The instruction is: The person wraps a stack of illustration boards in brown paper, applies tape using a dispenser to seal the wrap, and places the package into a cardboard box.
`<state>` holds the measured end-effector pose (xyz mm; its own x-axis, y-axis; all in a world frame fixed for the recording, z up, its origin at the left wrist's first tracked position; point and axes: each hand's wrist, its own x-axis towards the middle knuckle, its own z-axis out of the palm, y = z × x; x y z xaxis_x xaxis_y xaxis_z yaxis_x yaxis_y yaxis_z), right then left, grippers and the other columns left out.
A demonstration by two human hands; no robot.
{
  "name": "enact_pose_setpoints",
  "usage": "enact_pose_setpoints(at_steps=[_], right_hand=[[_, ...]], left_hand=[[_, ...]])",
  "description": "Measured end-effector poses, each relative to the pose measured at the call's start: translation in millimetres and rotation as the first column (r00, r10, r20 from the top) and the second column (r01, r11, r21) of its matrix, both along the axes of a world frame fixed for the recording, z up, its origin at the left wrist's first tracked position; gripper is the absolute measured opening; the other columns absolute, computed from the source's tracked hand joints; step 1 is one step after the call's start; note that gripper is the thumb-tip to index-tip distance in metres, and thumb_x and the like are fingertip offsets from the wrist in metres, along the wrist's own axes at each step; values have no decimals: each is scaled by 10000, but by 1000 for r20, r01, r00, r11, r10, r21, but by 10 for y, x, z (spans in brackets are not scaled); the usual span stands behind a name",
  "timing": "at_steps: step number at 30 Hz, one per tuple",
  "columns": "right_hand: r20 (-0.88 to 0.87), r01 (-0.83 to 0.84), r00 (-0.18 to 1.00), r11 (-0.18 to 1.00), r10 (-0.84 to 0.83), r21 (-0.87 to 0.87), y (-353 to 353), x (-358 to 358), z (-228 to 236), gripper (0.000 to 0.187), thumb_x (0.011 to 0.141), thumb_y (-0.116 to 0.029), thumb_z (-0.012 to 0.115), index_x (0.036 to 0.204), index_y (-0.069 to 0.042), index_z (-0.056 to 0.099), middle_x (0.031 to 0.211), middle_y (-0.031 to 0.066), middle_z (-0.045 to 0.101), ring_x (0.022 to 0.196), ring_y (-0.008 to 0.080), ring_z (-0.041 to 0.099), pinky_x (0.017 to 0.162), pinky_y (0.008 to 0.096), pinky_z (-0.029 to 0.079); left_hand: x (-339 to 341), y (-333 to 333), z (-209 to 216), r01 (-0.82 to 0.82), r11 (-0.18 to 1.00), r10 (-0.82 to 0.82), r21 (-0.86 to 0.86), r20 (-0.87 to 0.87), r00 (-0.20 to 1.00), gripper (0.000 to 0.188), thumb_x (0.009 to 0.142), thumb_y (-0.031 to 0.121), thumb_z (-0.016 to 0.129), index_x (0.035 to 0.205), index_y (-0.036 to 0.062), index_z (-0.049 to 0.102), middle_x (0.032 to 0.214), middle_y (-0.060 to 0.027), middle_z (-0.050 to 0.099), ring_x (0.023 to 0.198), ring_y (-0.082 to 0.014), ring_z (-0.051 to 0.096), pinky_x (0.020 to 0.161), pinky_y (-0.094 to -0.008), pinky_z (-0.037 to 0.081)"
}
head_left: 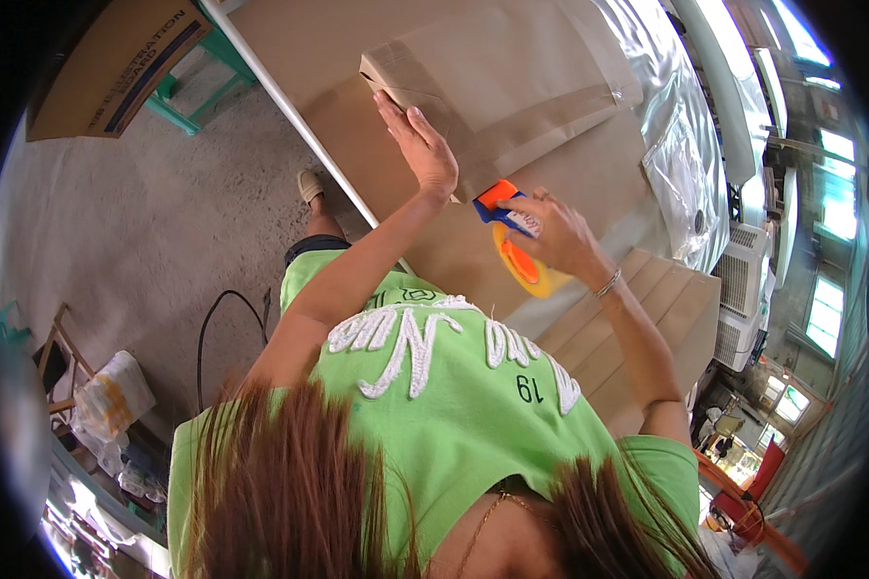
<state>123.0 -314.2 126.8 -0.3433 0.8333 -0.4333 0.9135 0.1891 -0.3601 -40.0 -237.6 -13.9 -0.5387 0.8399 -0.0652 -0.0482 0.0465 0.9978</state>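
A brown cardboard box [536, 82] lies on the brown-covered table [333, 116]. My left hand [421, 154] rests along the box's near left side, fingers stretched out and holding nothing. My right hand [562, 236] is closed around a blue and orange tape dispenser [498, 197] with a yellowish tape roll [543, 282] on it. The dispenser's front end is at the box's near edge, just right of my left wrist. A shiny band, seemingly clear tape, runs along the box beside my left hand. Whether it still joins the roll, I cannot tell.
Ribbed brown cardboard [637, 323] lies close by my right forearm. Clear plastic sheeting [686, 183] covers things at the far right. A white table edge [309, 135] borders the concrete floor on the left, where a green stool [198, 101] and a large carton [116, 68] stand.
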Motion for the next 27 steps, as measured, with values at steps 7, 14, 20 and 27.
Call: enact_pose_setpoints(at_steps=[7,14,20,27], right_hand=[[-158,-30,986,885,-49,-465,490,31,-249,429,790,-328,705,1165,-122,672,958,99,706,787,196,653,676,340,533],[-267,219,915,927,-304,-304,-47,479,229,443,796,-258,723,1210,-106,674,936,39,583,835,144,555,724,265,458],[-543,465,808,813,-229,350,-320,97,274,504,738,-44,763,1231,-72,664,875,34,555,833,146,513,758,294,452],[-466,305,879,629,103,715,277,-583,-17,479,713,-91,746,1189,-109,698,908,77,658,822,217,561,709,331,503]], left_hand=[[14,-2,-25,-10,1000,10,19,6,1000,648,1053,391,259,1538,10,59,1611,-180,87,1485,-316,127,1202,-381,152],[-12,16,18,-21,1000,21,2,62,998,627,1049,388,218,1549,47,55,1618,-153,82,1499,-288,60,1210,-435,60],[-14,31,-12,-23,999,20,42,78,997,634,1049,397,219,1545,32,69,1618,-155,84,1497,-295,63,1212,-430,52],[-1,39,-9,-26,997,20,72,94,995,629,1047,402,235,1553,60,87,1621,-145,92,1497,-310,64,1209,-427,46]])
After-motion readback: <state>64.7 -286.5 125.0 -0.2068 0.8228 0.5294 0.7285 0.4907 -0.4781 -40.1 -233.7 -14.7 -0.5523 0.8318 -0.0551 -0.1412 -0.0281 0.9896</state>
